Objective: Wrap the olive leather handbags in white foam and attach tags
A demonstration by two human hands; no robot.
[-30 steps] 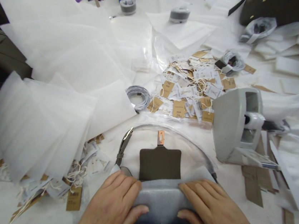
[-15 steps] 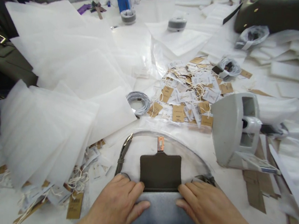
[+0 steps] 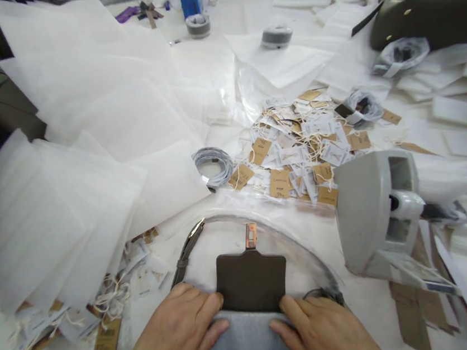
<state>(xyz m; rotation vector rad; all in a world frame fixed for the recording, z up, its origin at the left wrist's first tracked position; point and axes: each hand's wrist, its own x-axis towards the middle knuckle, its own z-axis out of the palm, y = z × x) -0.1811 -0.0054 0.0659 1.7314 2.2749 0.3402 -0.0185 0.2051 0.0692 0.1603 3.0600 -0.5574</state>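
Note:
A dark olive handbag flap (image 3: 250,282) lies spread away from me at the bottom centre, with a copper-coloured clasp piece (image 3: 251,235) at its far tip. My left hand (image 3: 182,326) grips the bag's edge at the flap's left corner, fingers curled over it and thumb on the near side. At the right corner my right hand (image 3: 328,337) holds the edge the same way. A strap (image 3: 189,248) with a buckle arcs beyond the flap, partly wrapped in clear film. Below the flap shows a grey-blue surface (image 3: 251,345); the rest of the bag is hidden.
White foam sheets (image 3: 110,105) fan out on the left. Ahead lies a heap of paper tags (image 3: 295,148) with strings, beside a coiled grey cord (image 3: 213,167). A grey tape dispenser (image 3: 368,213) stands at right. Further back are tape rolls (image 3: 277,36) and a dark bag (image 3: 440,21).
My view has shifted slightly, so the flap and the table things sit a little lower. Both hands keep their grip at the flap's corners.

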